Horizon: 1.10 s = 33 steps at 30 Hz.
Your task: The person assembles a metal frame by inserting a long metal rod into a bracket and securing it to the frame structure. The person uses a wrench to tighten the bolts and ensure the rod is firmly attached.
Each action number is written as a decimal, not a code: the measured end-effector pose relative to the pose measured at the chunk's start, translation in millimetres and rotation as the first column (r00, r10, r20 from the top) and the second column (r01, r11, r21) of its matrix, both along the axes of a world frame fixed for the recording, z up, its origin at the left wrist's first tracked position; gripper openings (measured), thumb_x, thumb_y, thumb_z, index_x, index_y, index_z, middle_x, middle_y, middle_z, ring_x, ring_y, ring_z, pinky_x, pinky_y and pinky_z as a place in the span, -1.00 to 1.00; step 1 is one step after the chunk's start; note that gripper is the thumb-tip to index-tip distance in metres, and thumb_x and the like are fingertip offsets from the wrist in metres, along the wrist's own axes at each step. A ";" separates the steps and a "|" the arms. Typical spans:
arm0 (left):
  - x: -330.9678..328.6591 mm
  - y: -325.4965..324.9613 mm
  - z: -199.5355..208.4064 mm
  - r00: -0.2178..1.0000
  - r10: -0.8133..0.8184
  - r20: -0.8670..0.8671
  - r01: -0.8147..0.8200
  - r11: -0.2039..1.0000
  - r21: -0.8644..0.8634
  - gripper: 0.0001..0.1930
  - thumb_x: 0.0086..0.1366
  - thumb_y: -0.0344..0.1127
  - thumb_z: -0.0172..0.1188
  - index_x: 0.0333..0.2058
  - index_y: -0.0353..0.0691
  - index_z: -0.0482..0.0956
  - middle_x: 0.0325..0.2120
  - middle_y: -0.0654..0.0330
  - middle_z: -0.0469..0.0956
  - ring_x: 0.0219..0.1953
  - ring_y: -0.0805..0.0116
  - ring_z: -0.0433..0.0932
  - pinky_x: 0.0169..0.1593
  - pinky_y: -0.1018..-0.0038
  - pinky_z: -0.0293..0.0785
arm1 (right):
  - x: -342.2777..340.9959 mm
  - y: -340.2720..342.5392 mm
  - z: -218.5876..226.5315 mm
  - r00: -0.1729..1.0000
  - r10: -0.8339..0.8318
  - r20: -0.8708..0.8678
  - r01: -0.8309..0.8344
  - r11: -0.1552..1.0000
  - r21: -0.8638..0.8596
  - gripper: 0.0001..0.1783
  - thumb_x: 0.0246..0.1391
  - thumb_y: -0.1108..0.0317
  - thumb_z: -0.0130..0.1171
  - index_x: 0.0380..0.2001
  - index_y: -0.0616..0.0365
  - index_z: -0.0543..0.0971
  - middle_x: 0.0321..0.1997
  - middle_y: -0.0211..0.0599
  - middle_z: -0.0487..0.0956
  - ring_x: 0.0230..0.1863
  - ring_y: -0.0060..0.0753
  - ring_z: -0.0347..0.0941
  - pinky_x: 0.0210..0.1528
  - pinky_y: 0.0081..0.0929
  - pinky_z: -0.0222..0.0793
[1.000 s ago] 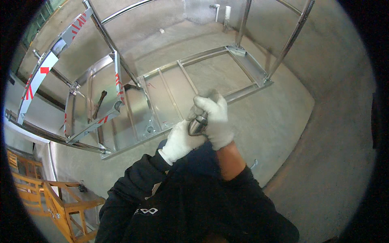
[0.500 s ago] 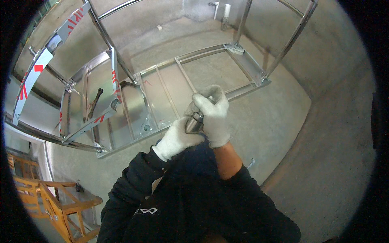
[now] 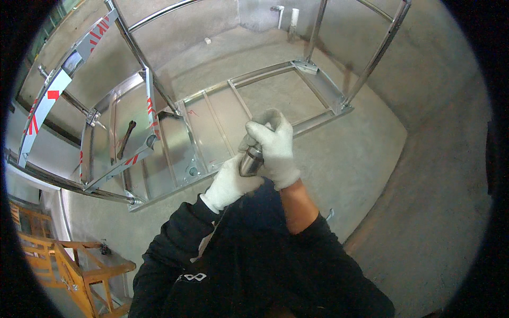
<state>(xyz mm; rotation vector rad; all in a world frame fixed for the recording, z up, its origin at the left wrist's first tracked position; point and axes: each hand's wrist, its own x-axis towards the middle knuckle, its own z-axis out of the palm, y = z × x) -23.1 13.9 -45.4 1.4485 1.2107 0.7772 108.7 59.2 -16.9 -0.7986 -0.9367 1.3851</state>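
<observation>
In front of my body both gloved hands meet at a short, shiny metal cylinder (image 3: pixel 251 163) that has a narrower, grooved upper end. My left hand (image 3: pixel 230 184), in a white knit glove, is closed round its lower side. Against the upper end, my right hand (image 3: pixel 275 146) has its thumb and fingers curled in; the palm hides what lies inside that grip. The cylinder stands tilted. A dark wrench (image 3: pixel 126 139) rests on a framed metal panel to the left, away from both hands.
A flat metal frame with crossbars (image 3: pixel 212 127) lies on the concrete floor (image 3: pixel 350 159) ahead. Shiny posts and rails (image 3: pixel 139 50) rise from it, some with red-and-white strips (image 3: pixel 53 94). A yellow wooden stand (image 3: pixel 79 267) is at lower left. Concrete walls (image 3: pixel 440 69) close in on the right.
Both hands and the metal cylinder have shifted slightly left in the picture. The grip looks the same. The view has tilted a little.
</observation>
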 end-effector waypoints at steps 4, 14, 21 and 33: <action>-0.3 3.9 -0.8 0.999 -0.029 0.019 0.028 0.999 0.025 -0.54 0.02 -0.37 0.38 -0.08 -0.35 0.49 -0.42 0.15 0.57 -0.43 0.39 0.58 -0.36 0.44 0.51 | -1.5 -2.9 0.6 0.987 -0.152 0.043 0.152 0.988 0.002 -0.84 0.06 0.42 0.18 -0.32 0.22 0.43 -0.55 -0.36 0.49 -0.60 -0.52 0.48 -0.57 -0.55 0.37; -13.0 -6.9 -1.1 0.997 -0.068 -0.046 0.064 0.995 -0.074 -0.52 0.03 -0.37 0.36 -0.06 -0.36 0.47 -0.31 0.14 0.53 -0.39 0.43 0.54 -0.32 0.48 0.50 | 103.5 65.4 8.3 0.915 -0.355 0.192 0.353 0.935 0.044 -0.72 0.04 0.18 0.30 -0.36 0.12 0.47 -0.55 -0.44 0.42 -0.62 -0.57 0.37 -0.58 -0.54 0.33; -30.0 -7.9 7.4 0.994 -0.074 0.086 0.073 0.997 0.012 -0.27 0.19 -0.31 0.27 0.29 -0.31 0.17 0.08 0.02 0.43 -0.18 0.32 0.55 -0.10 0.43 0.51 | 149.9 7.4 -334.3 0.513 0.256 0.819 0.389 0.782 -0.487 -0.49 -0.18 0.28 0.34 -0.09 0.26 0.58 -0.21 0.03 0.65 -0.25 -0.13 0.62 -0.17 -0.22 0.53; -28.0 -71.3 -64.1 0.986 0.152 -0.071 -0.157 0.985 -0.066 -0.34 0.03 -0.13 0.50 0.09 -0.18 0.46 -0.06 0.05 0.52 0.00 0.16 0.54 0.09 0.38 0.45 | 119.3 -29.5 -262.4 0.640 0.414 0.648 -0.145 0.892 -0.427 -0.19 -0.09 0.31 0.40 0.26 0.17 0.32 0.20 -0.09 0.46 0.22 -0.16 0.38 0.26 -0.24 0.28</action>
